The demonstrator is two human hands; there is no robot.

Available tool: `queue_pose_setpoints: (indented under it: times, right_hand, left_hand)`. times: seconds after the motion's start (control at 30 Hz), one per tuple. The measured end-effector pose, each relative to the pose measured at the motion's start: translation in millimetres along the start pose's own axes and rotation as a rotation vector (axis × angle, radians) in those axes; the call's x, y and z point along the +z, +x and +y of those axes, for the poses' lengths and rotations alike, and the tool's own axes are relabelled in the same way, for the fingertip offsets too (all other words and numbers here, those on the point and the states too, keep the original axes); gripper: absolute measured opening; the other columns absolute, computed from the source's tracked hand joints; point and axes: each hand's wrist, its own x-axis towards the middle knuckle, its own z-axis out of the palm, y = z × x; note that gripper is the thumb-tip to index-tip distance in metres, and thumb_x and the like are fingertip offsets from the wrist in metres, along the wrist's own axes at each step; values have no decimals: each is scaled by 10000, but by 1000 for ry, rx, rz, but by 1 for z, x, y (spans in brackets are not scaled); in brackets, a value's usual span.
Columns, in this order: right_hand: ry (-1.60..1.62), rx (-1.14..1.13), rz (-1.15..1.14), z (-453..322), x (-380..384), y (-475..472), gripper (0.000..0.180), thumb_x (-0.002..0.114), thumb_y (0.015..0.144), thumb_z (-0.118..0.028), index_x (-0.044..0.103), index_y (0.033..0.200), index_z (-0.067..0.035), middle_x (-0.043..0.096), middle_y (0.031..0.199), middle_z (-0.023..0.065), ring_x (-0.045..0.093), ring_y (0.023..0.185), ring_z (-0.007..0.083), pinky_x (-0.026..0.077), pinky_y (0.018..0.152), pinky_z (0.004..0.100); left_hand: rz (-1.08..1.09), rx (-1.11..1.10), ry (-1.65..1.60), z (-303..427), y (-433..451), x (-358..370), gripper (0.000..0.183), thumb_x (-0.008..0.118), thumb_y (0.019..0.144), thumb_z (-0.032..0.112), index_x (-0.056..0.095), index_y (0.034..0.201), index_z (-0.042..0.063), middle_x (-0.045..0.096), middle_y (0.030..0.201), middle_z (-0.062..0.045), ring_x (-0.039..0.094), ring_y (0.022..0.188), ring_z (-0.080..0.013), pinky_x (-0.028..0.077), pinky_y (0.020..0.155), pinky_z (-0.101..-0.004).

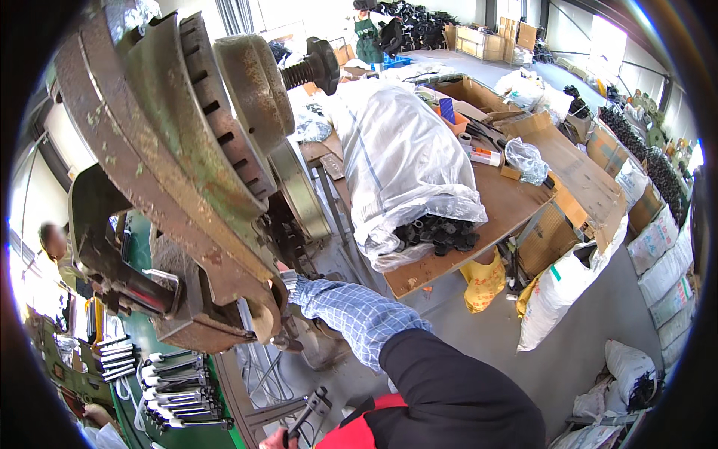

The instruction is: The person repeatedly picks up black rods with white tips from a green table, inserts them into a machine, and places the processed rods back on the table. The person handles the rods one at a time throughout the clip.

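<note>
A large worn metal machine [185, 168] with a flywheel and a threaded bolt fills the left of the view. My right arm, in a checked oversleeve, reaches to the machine; only a little of my right hand [285, 275] shows beside its lower casting, and the fingers are hidden. Near the bottom edge, my left hand [275, 439] grips a black metal tube part [305, 412] with a bracket at its upper end. Several similar black rods with white ends [179, 393] lie in a row on the green tabletop [227, 418], left of my left hand.
A wooden table [409, 279] carries a white woven sack [404, 146] of black parts, an orange bin [457, 120] and cardboard. White sacks [561, 286] and a yellow bag [483, 283] stand beside it. One person [367, 36] is at the back, another [53, 264] at far left.
</note>
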Motion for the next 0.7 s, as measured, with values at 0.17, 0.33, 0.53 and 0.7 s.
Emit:
queue_pose_setpoints:
  times: [0.17,0.33,0.53,0.7]
  right_hand:
    - [28,32,-66,18,11,24,272,551,800,-166,586,1016,-6,637,970,189,591,930,342,465,844,406]
    - [35,41,-90,18,9,28,263,531,829,-209,598,995,-16,643,949,185,597,901,337,467,815,408]
    - [71,31,-110,11,11,33,276,507,864,-261,611,969,-28,650,925,181,606,865,330,469,780,412]
    - [126,18,-102,4,9,37,303,487,893,-304,622,948,-38,656,905,177,612,836,325,471,751,414]
  left_hand:
    - [-80,132,692,26,-65,8,495,684,843,373,590,1205,50,665,1097,-169,639,1024,-292,515,876,-377]
    - [-63,1,604,39,-65,16,481,688,843,359,593,1198,48,666,1076,-160,636,1006,-276,513,865,-369]
    - [-56,-28,598,51,-60,23,465,693,842,341,597,1189,47,668,1051,-150,632,985,-256,511,851,-359]
    - [-64,-14,613,61,-52,29,451,697,842,326,600,1182,46,669,1031,-141,629,967,-239,509,839,-351]
